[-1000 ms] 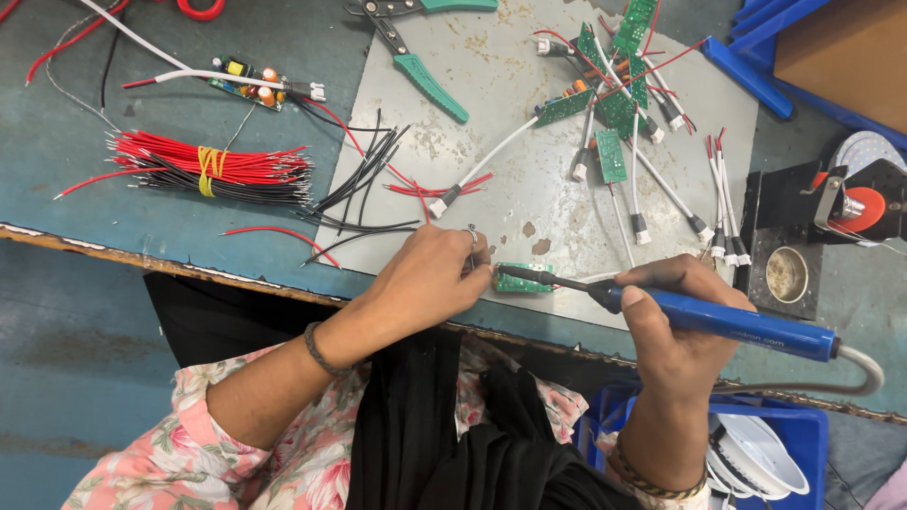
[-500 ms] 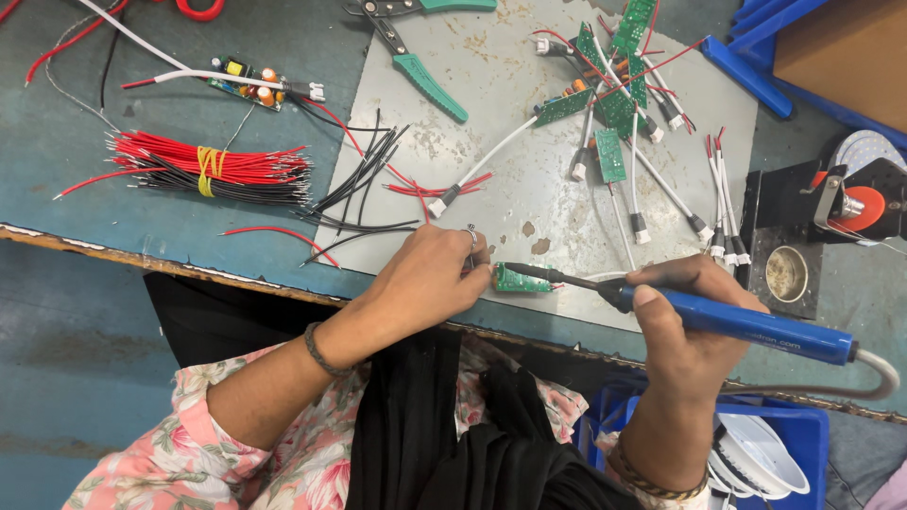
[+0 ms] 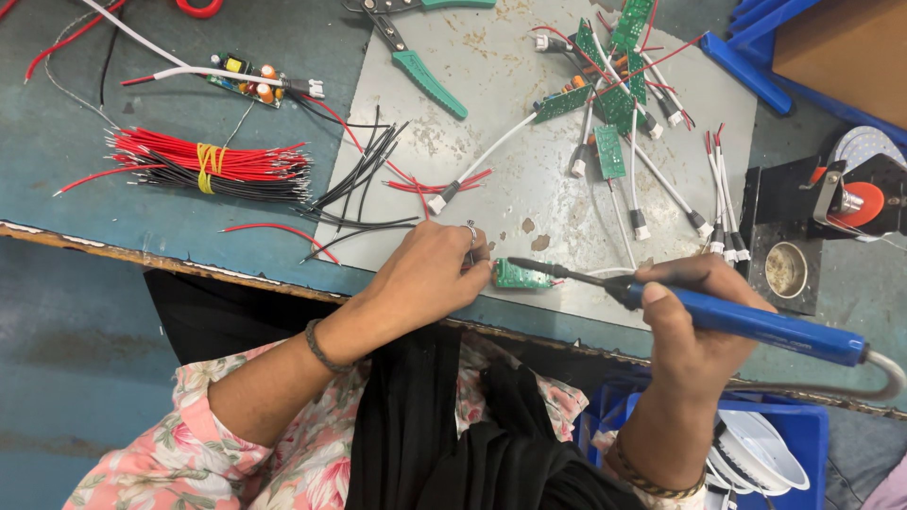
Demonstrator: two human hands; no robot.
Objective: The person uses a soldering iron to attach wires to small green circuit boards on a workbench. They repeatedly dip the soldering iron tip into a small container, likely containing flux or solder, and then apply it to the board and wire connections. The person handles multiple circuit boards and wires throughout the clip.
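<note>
My left hand (image 3: 430, 274) pinches a small green circuit board (image 3: 522, 276) at the near edge of the grey mat (image 3: 510, 161). My right hand (image 3: 694, 312) grips a blue-handled soldering iron (image 3: 756, 326), and its dark tip lies just above the board's top edge. A grey cord runs off the iron's handle to the right. A ring shows on a finger of my left hand.
A bundle of red and black wires (image 3: 217, 165) tied with a yellow band lies left. Loose black wires (image 3: 364, 179), green-handled pliers (image 3: 416, 57), several wired green boards (image 3: 614, 104), a soldering stand with tip cleaner (image 3: 784, 269) and a blue bin (image 3: 784, 453) surround me.
The soldering iron and my right hand have shifted slightly right and down, with the tip still at the small board. My left hand has stayed in place.
</note>
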